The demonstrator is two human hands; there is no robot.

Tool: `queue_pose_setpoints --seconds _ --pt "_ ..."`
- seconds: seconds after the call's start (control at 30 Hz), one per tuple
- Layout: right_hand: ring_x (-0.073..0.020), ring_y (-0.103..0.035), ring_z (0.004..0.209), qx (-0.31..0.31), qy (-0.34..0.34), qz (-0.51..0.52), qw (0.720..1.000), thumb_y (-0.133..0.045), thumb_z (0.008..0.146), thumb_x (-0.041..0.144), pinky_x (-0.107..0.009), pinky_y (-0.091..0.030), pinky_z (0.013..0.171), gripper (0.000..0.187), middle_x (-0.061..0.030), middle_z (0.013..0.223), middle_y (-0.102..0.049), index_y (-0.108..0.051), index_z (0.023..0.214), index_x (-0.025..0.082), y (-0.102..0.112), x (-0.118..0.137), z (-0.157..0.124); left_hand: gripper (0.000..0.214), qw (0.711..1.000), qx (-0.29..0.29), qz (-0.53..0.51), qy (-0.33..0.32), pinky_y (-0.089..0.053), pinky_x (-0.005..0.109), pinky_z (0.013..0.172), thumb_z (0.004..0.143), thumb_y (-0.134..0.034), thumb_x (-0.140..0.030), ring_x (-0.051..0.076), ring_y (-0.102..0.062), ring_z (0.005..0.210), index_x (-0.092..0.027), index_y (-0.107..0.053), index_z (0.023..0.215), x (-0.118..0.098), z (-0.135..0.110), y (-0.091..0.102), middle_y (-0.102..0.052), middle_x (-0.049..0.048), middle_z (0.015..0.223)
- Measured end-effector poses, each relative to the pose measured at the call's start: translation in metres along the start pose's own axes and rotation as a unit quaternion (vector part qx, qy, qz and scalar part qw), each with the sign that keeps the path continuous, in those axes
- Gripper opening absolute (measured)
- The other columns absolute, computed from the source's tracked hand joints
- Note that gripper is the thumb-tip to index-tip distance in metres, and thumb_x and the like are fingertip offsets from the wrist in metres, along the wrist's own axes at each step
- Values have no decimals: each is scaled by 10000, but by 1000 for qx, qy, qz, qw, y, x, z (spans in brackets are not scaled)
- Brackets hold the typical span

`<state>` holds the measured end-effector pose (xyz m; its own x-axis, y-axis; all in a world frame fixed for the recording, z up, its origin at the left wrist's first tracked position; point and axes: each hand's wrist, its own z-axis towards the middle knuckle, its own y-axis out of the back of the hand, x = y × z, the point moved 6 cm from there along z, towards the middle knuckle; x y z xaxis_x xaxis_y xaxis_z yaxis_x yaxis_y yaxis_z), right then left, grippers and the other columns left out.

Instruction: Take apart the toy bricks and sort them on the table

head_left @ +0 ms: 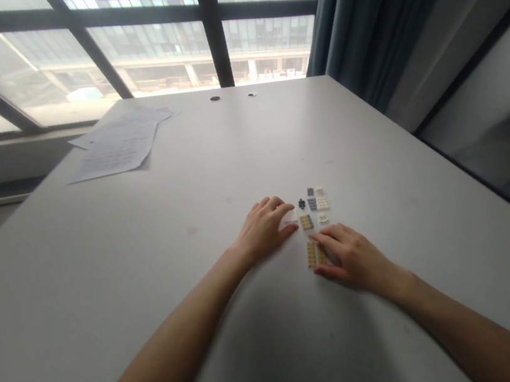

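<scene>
My left hand (267,226) rests on the table with thumb and fingers apart beside a flat white piece (290,217), partly hidden by the fingers. My right hand (350,255) has its thumb and forefinger at the two ends of a tan studded building plate (321,254), partly covering it. A second tan building plate (311,254) lies alongside on the left. Just beyond are a tan-and-grey studded piece (306,222) and a small white piece (323,219). Farther back sit a black piece (302,204), a grey studded plate (312,204) and a white studded plate (322,203).
Two more small pieces, one grey (310,191) and one white (319,191), lie at the back of the group. Printed papers (120,146) spread over the far left of the white table (215,177). Windows and a dark curtain (374,22) stand behind.
</scene>
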<state>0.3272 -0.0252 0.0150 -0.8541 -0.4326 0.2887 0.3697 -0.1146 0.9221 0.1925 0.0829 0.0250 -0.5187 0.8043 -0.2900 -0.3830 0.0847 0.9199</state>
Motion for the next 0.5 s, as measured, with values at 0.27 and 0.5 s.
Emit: queue_pose_setpoints --seconds 0.27,0.5 --pt "-264 -557 943 16 -25 -17 999 -723 771 398 -422 -504 843 440 -114 1019 -616 -630 1123 152 15 -11 -7 412 989 81 32 -119 -396 386 830 838 -580 -514 244 -517 960 -201 -627 1102 -43 -30 -3 -599 78 1000" --pt "-260 -547 924 37 -34 -23 998 -706 786 384 -419 -493 830 388 -101 993 -614 -634 1098 165 6 -8 -6 404 989 95 56 -104 -375 385 825 847 -564 -529 238 -509 954 -198 -623 1070 -49 -27 -9 -589 66 970"
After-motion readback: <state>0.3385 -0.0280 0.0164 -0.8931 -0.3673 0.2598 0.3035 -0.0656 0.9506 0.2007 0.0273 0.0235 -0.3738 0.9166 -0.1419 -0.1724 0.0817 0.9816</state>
